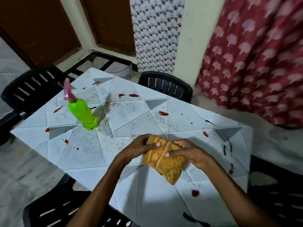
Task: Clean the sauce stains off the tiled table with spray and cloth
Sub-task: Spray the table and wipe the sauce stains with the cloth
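Cloth [164, 161]: yellow, bunched, pinched between left hand [139, 147] and right hand [188, 153] above the table [164, 202] near edge, seemingly being folded into a wiping pad. Spray bottle [83, 112]: green, upright and unheld mid-table among red stains [164, 113], within reach.

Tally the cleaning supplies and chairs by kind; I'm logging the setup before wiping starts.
Spray bottle, green, standing on the table: 1
Cloth, yellow, held in both hands: 1
Black chairs, at least partly in view: 4
Total: 6
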Demonstrator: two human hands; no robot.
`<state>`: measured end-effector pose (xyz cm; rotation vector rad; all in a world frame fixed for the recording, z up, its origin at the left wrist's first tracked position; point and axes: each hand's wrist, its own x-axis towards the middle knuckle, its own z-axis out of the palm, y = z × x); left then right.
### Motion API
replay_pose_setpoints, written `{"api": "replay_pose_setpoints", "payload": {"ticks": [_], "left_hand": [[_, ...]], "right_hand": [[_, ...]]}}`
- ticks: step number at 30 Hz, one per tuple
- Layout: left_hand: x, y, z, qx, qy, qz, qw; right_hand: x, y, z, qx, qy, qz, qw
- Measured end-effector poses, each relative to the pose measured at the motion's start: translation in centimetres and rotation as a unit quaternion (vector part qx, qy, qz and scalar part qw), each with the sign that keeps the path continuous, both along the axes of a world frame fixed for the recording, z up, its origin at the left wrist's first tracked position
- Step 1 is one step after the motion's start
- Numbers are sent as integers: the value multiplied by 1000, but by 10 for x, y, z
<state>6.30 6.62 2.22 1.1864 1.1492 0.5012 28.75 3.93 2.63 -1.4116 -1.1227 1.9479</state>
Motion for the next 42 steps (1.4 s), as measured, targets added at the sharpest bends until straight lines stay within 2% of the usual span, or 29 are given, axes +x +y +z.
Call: {"api": "replay_pose_setpoints", "payload": {"ticks": [2,4,6,8,11,15,18,21,25,28,30,33,37,42], "left_hand": [[36,-16,-2,7,-9,51,999],[76,-33,-5,8,-19,107,994],[116,-49,-10,-2,-25,142,990],[158,-67,-14,-8,-34,153,988],[213,-89,-17,-25,-61,169,983],[265,-107,-19,-93,-87,223,966],[293,-111,-19,-125,-93,253,955],[309,-110,-15,-117,-59,239,962],[314,-106,-19,-147,-44,201,968],[311,-98,-29,-177,-68,195,962],[309,-93,-32,-185,-75,190,961],[301,-79,-38,-172,-51,168,969],[287,-56,-51,-129,-10,112,985],[261,-24,-72,-135,47,56,988]], "right_hand": [[40,-25,-2,-4,46,-92,995],[82,-49,-5,-32,126,-195,972],[116,-73,-11,-77,211,-292,930],[144,-97,-22,-111,274,-347,890],[175,-127,-33,-144,288,-365,873],[208,-150,-37,-92,332,-354,870],[225,-152,-39,-73,359,-411,835],[238,-147,-49,-100,330,-484,804],[245,-147,-56,-106,274,-493,819],[244,-142,-53,-43,231,-426,874],[239,-135,-54,-19,131,-415,900],[230,-115,-63,-20,2,-438,899],[223,-89,-71,-65,18,-484,873],[205,-78,-77,-24,-39,-377,925]]}}
